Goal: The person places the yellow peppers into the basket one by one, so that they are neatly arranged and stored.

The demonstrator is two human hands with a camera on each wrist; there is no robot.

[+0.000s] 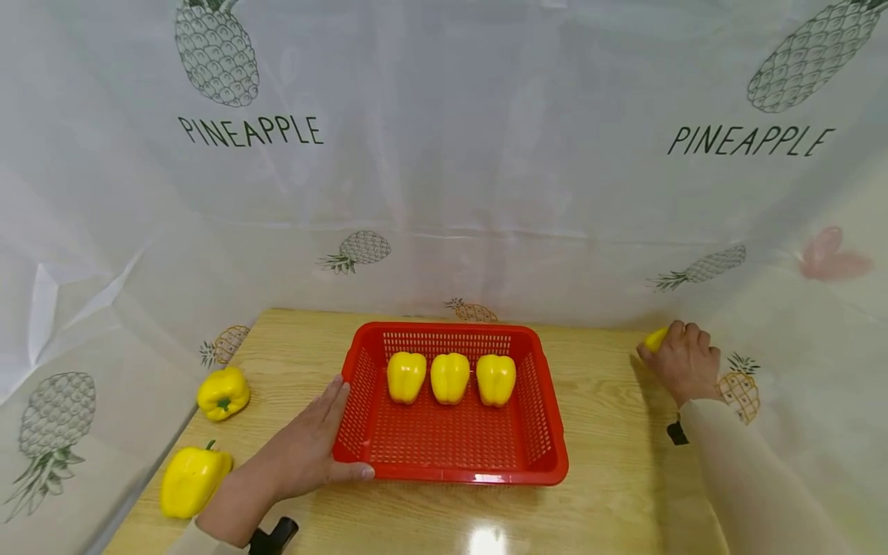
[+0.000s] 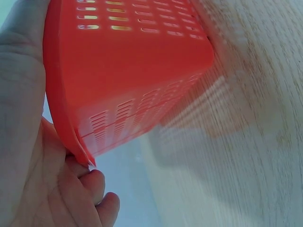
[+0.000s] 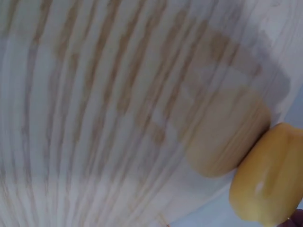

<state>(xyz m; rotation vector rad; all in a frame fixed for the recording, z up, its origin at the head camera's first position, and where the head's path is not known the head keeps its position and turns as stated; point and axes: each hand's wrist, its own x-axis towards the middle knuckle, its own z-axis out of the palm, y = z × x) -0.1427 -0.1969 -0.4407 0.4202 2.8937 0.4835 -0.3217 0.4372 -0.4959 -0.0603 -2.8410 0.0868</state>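
The right hand curls its fingers over a yellow pepper at the far right edge of the wooden surface, close against the draped white curtain; only a small part of that pepper shows past the knuckles in the head view, and the right wrist view shows its glossy yellow side lying on the wood. The left hand lies flat and relaxed against the near left corner of a red slotted basket, fingers straight along the left wall and the thumb along the front rim, gripping nothing. The left wrist view shows the basket's corner pressed into the palm. Inside the basket three yellow peppers stand in a row along the far side, just beside one another. Two more loose yellow peppers lie on the left part of the surface, well apart from the basket, one near the left edge and the other nearer the front corner. The curtain, printed with pineapples and the word PINEAPPLE, closes in the back and both sides.
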